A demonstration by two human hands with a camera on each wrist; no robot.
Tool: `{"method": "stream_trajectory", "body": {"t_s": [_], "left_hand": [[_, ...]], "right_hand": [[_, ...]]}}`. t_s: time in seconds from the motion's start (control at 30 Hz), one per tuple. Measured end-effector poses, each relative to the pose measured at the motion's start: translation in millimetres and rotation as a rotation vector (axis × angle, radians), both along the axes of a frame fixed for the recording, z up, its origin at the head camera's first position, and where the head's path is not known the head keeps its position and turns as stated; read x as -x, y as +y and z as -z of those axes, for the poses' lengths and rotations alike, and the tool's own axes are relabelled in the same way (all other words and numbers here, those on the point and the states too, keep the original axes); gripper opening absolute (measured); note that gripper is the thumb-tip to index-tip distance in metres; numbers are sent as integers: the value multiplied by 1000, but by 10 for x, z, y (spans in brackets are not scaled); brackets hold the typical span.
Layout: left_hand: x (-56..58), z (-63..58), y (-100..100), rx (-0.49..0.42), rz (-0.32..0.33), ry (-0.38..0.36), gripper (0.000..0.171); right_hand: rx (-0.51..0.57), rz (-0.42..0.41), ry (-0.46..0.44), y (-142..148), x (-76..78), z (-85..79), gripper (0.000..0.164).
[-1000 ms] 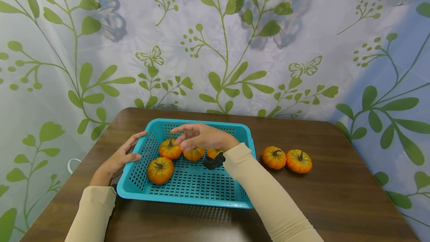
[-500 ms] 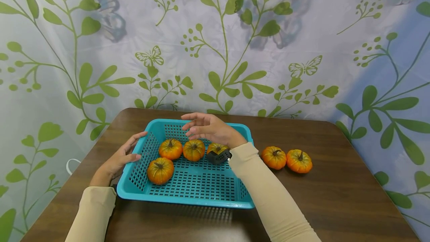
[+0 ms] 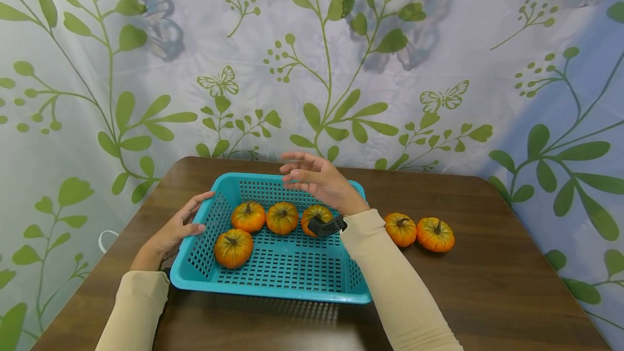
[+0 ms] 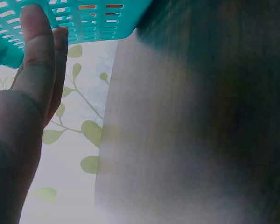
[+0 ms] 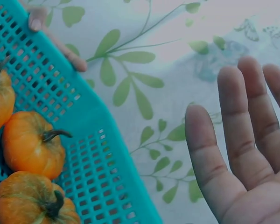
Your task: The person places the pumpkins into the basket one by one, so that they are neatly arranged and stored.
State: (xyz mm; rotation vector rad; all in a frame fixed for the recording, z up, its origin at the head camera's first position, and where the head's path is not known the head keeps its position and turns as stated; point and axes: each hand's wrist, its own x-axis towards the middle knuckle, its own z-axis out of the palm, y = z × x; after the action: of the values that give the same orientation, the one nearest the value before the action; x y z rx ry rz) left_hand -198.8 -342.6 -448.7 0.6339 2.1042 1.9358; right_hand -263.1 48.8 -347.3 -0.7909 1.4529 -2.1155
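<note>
A turquoise plastic basket (image 3: 273,289) with slotted walls stands on the table. Several small orange pumpkins lie inside, among them one pumpkin (image 3: 234,248) near the left wall. My left hand (image 3: 168,234) holds the basket's left rim, its thumb over the edge and its fingers along the outside. Above the back right of the basket is my right hand (image 3: 324,180), fingers spread and slightly bent, with nothing in it. A black strap (image 3: 329,226) hangs at the right wrist and partly covers the rightmost pumpkin (image 3: 314,214) in the basket.
Two more pumpkins, a nearer one (image 3: 401,229) and another (image 3: 435,234), lie side by side on the brown table (image 3: 502,264) right of the basket. A leaf-patterned curtain (image 3: 439,42) hangs behind the table. A white cable loop (image 3: 103,241) shows at the left edge.
My right hand has risen and moved right and back from over the pumpkins, so more of them show. My left hand and the basket have stayed in place.
</note>
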Motion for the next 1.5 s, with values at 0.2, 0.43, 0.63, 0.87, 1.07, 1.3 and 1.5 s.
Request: {"method": "stream_trajectory", "body": {"t_s": [0.2,0.43,0.63,0.87,1.07,1.3,1.5], "left_hand": [[-15,8,-5,3,0,2,69],[-14,11,-9,9,1,9,70],[-17,2,-7,8,-5,5,70],[-4,4,-12,-3,13,5,68],[1,2,-12,6,6,8,69],[-1,5,-18,-1,18,5,69],[-20,0,-25,5,14,11,70]], "right_hand": [[46,67,2,64,-44,-111,39],[36,98,9,169,-123,-243,36],[7,88,78,294,-211,-323,36],[11,65,158,481,-296,-376,31],[-16,57,215,650,-358,-385,34],[-110,85,249,823,-419,-347,39],[-147,110,254,960,-468,-315,40]]}}
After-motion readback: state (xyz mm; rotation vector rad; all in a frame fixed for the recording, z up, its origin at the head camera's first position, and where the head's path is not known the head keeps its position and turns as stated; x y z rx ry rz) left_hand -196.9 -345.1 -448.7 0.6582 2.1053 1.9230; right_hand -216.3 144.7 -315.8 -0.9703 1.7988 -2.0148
